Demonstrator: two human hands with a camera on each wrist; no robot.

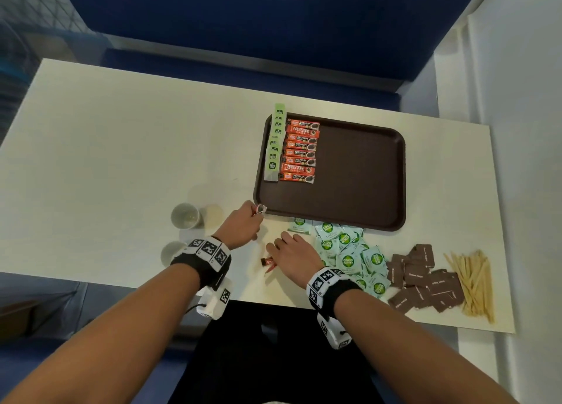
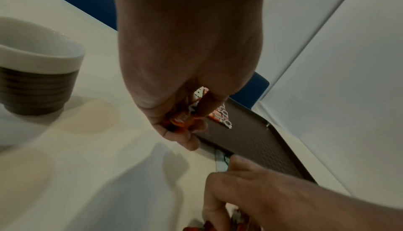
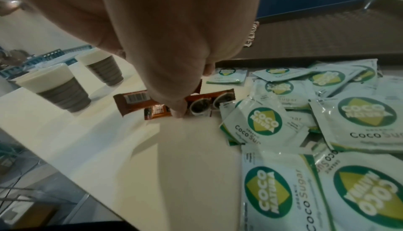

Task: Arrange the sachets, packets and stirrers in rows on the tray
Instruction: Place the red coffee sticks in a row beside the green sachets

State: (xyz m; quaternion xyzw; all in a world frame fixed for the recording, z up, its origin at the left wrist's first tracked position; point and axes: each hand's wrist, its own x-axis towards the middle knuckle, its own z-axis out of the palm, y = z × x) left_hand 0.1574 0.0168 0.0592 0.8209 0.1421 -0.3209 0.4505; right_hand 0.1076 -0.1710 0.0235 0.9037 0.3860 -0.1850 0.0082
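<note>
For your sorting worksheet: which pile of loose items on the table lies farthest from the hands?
The wooden stirrers, at the table's right end. The brown packets and the green-and-white sugar sachets lie between them and the right hand.

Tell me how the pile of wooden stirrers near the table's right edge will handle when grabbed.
The wooden stirrers look thin and stiff, so probably light and rigid. They lie in a loose, crisscrossed heap on the table, so a handful would likely come up uneven, with some slipping out. Flat sticks seem unlikely to roll, though they may slide.

A fine pebbled, matt plastic finish is shown by the brown tray (image 3: 340, 33); glossy film by the sugar sachets (image 3: 263, 124); pale wood by the stirrers (image 1: 473, 279).
</note>
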